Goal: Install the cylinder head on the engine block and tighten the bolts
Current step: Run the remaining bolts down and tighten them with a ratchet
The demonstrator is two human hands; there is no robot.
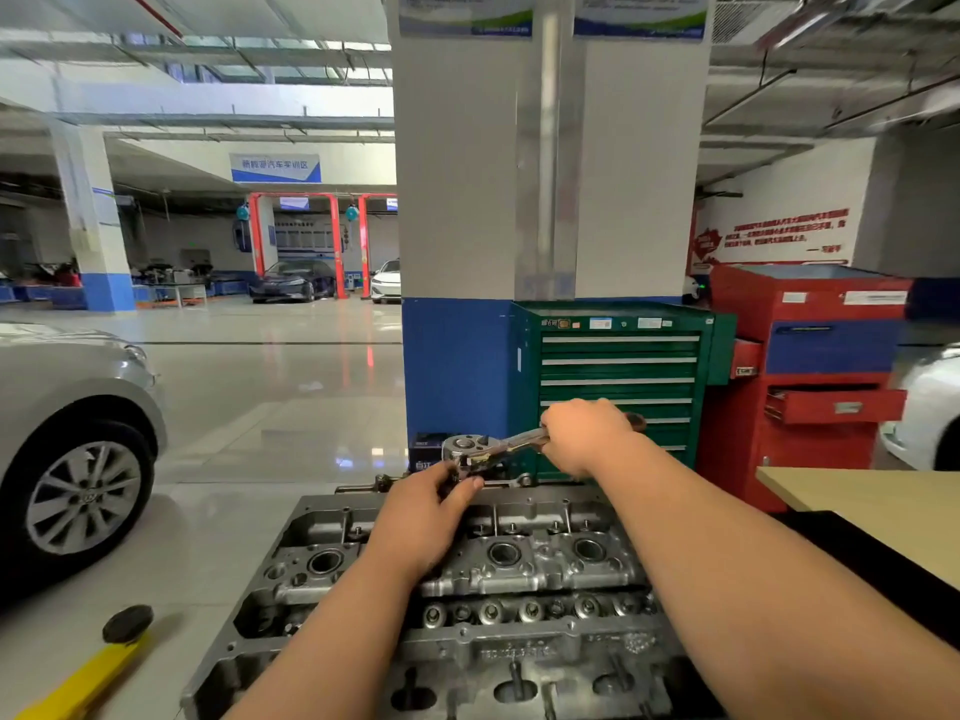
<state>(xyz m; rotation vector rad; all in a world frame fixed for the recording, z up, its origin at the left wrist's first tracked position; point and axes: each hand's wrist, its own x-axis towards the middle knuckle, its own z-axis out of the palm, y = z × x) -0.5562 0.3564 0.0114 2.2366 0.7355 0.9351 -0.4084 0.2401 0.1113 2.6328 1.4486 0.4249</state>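
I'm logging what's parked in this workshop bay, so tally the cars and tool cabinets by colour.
Silver car: 1
White cars: 2, the far one and the one at the right edge
Dark car: 1
Green tool cabinet: 1
Red tool cabinet: 1
Total: 6

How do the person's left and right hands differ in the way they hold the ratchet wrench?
The left hand is at the head end of the ratchet wrench, while the right hand is out at the handle end. The left hand pinches with thumb and fingertips just under the head; the right hand wraps fully round the handle. The left hand sits lower, close over the cylinder head; the right hand is higher. Both hold the same wrench.
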